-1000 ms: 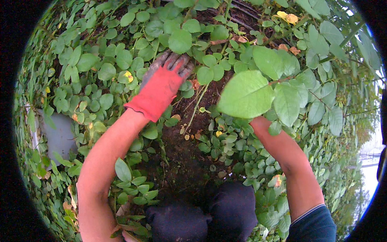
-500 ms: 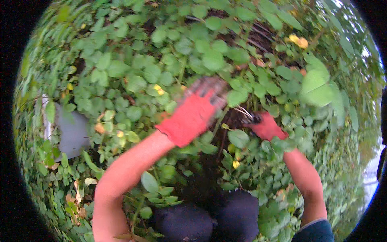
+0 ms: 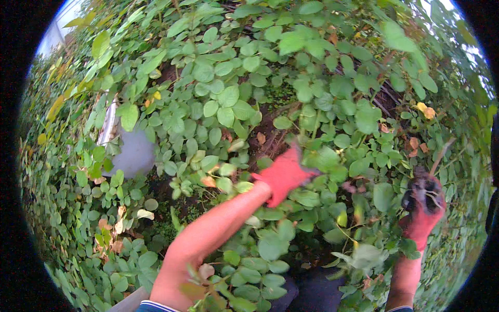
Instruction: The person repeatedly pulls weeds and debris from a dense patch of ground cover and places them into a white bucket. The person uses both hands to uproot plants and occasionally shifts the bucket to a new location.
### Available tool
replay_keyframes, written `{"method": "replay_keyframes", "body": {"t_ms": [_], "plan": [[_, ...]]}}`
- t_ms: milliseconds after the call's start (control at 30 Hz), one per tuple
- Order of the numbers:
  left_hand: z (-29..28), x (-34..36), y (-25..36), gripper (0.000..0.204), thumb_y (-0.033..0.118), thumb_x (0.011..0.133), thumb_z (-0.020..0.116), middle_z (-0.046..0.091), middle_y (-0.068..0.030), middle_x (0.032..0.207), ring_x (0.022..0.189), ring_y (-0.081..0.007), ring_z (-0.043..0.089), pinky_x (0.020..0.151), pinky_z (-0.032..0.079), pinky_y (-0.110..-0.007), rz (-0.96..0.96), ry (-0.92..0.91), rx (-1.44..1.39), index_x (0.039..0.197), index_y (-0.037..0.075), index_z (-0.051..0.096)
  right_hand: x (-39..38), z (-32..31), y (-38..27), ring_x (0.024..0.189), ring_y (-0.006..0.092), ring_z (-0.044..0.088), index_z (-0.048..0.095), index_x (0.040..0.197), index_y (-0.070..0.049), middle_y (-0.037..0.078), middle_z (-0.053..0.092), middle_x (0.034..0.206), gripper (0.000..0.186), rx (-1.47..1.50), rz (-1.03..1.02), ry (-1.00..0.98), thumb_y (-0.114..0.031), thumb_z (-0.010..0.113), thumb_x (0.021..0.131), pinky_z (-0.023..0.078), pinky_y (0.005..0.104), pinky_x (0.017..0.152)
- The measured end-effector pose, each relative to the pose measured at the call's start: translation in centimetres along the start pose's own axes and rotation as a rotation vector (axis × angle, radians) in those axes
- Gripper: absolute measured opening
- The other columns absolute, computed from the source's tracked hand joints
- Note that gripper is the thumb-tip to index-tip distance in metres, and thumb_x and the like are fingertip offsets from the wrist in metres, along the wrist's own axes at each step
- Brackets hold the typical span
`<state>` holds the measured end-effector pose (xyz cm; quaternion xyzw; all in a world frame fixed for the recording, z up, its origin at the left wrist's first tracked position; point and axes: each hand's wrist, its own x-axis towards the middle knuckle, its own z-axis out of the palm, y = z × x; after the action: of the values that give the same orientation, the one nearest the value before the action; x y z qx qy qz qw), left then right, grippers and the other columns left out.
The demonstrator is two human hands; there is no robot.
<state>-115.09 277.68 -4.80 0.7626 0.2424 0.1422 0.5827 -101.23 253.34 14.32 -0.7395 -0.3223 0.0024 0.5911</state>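
My left hand [image 3: 286, 177], in a red glove with dark grey fingers, reaches in among the green leafy stems [image 3: 228, 106] near the middle. Its finger ends are blurred and partly behind leaves, but they look spread apart. Over on the right, my right hand [image 3: 422, 223] wears a matching glove and is raised above the foliage. Its fingers are closed round a clump of pale, thin roots [image 3: 434, 197], and a tan stalk [image 3: 441, 157] sticks up from it. Brown soil [image 3: 267, 138] shows through the leaves just beyond my left hand.
A smooth blue-grey object [image 3: 134, 153] lies half covered by leaves at the left, beside a pale strip [image 3: 109, 122]. Dark twigs [image 3: 385, 99] show at the upper right. My dark-clad knees [image 3: 319, 288] are at the lower edge, with dense plants all round.
My right hand has moved out to the right, carrying the pale roots away from the plants in the middle. My left hand has shifted right and slightly lower, and the view has swung.
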Motion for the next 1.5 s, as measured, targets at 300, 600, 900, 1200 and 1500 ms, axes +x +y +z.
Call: {"method": "replay_keyframes", "body": {"t_ms": [300, 600, 900, 1200, 1500], "plan": [[10.0, -1.6, 1.9, 0.079, 0.040, 0.081, 0.072, 0.051, -0.0221, 0.137, 0.119, -0.0379, 0.055, 0.101, 0.045, -0.041, 0.099, 0.317, -0.147, 0.143, 0.006, 0.037, 5.0, 19.3, 1.6, 0.091, 0.0288, 0.068, 0.064, 0.110, 0.000, 0.017, 0.066, 0.098, 0.033, -0.525, -0.875, -0.831, -0.001, 0.061, 0.077, 0.055, 0.0369, 0.080], [7.1, -3.0, 4.3, 0.058, 0.036, 0.086, 0.067, 0.060, -0.0213, 0.123, 0.112, -0.0346, 0.060, 0.096, 0.047, -0.042, 0.155, 0.077, 0.074, 0.130, 0.003, 0.050, 8.1, 19.0, 13.0, 0.081, 0.0303, 0.068, 0.068, 0.086, -0.010, 0.012, 0.068, 0.083, 0.020, -1.186, -0.935, -1.242, -0.017, 0.067, 0.067, 0.054, 0.0410, 0.071], [-7.6, 9.1, -1.9, 0.072, 0.042, 0.084, 0.066, 0.058, -0.0229, 0.129, 0.117, -0.0359, 0.058, 0.102, 0.044, -0.041, -0.062, 0.603, 0.459, 0.141, 0.004, 0.044, 6.0, 21.0, 14.4, 0.070, 0.0246, 0.066, 0.066, 0.074, -0.016, 0.005, 0.063, 0.068, 0.009, -1.083, -1.096, -1.036, -0.016, 0.064, 0.065, 0.051, 0.0363, 0.066], [-5.2, 19.1, -8.4, 0.037, 0.017, 0.077, 0.065, 0.056, -0.0261, 0.127, 0.112, -0.0407, 0.059, 0.092, 0.051, -0.043, 0.236, 0.693, 0.747, 0.111, 0.001, 0.062, 5.6, 20.9, 15.4, 0.073, 0.0240, 0.064, 0.064, 0.081, -0.016, 0.004, 0.061, 0.074, 0.012, -0.955, -1.064, -1.066, -0.018, 0.065, 0.068, 0.049, 0.0375, 0.074], [-5.4, 12.5, -11.7, 0.049, 0.000, 0.071, 0.064, 0.061, -0.0220, 0.117, 0.104, -0.0418, 0.059, 0.088, 0.051, -0.044, 0.258, 0.517, 0.219, 0.119, 0.006, 0.064, 6.0, 20.3, 15.4, 0.078, 0.0235, 0.065, 0.065, 0.089, -0.016, 0.004, 0.062, 0.079, 0.018, -0.944, -1.083, -1.033, -0.020, 0.065, 0.071, 0.049, 0.0371, 0.077]]}}
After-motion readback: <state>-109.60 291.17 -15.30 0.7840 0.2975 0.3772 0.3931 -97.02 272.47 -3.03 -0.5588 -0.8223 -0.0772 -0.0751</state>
